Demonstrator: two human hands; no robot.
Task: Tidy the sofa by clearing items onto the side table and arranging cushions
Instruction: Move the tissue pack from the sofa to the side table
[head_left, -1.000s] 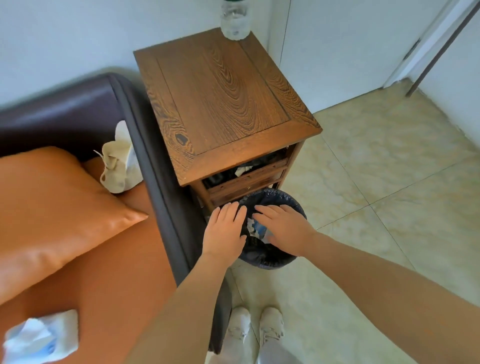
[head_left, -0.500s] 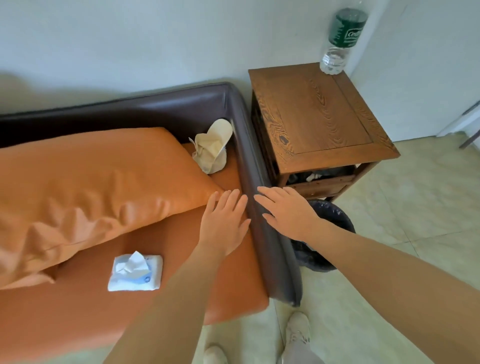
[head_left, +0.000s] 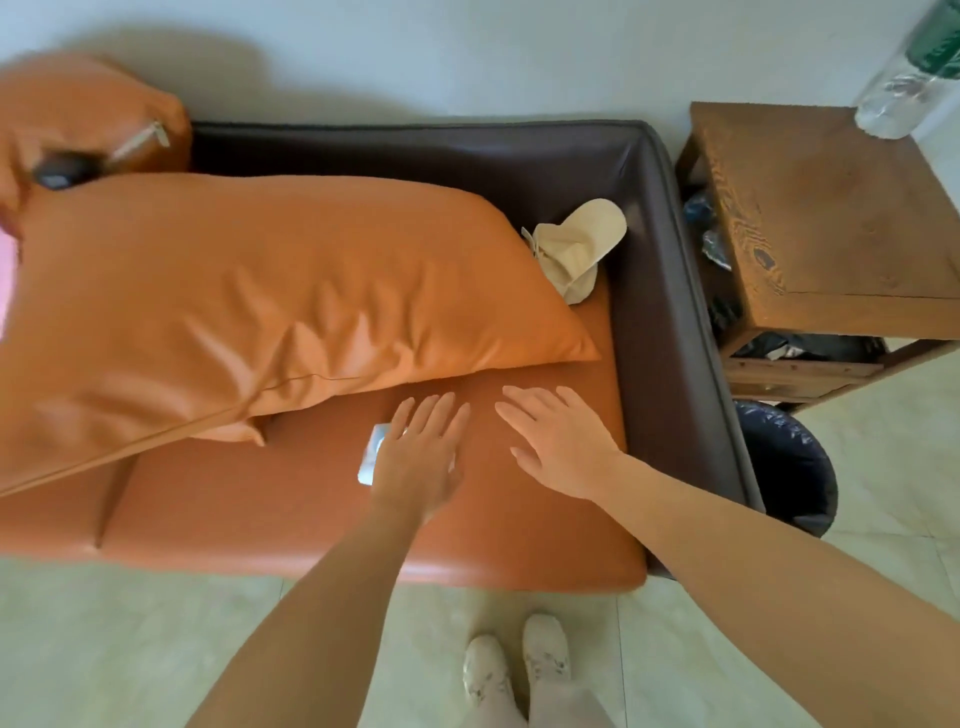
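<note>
**Now Over the Sofa Seat: Both Hands Spread Flat**

Far left, a second orange cushion (head_left: 88, 119) stands against the wall, with a small dark object (head_left: 62, 169) wedged where it meets the big orange cushion (head_left: 270, 306); it is too blurred to tell what it is. That big cushion lies flat across most of the sofa (head_left: 660, 291), its right corner reaching toward the dark armrest. Just near of it, on the orange seat, lies a tissue pack (head_left: 371, 452), mostly hidden under the left hand (head_left: 418, 457). The left hand is flat above the pack, fingers straight and together, gripping nothing; whether it touches the pack cannot be told. Just right of it, the right hand (head_left: 558, 441) is likewise spread flat over bare seat leather, fingers straight and holding nothing. The two hands are side by side, a small gap between them.

Farther right, in the far corner of the seat, a cream cap (head_left: 576, 249) lies crumpled beside the cushion's corner and the armrest. Right of the armrest stands the wooden side table (head_left: 831, 218), with a water bottle (head_left: 904, 88) on its far corner. A black bin (head_left: 789, 467) sits on the floor near the table.
</note>
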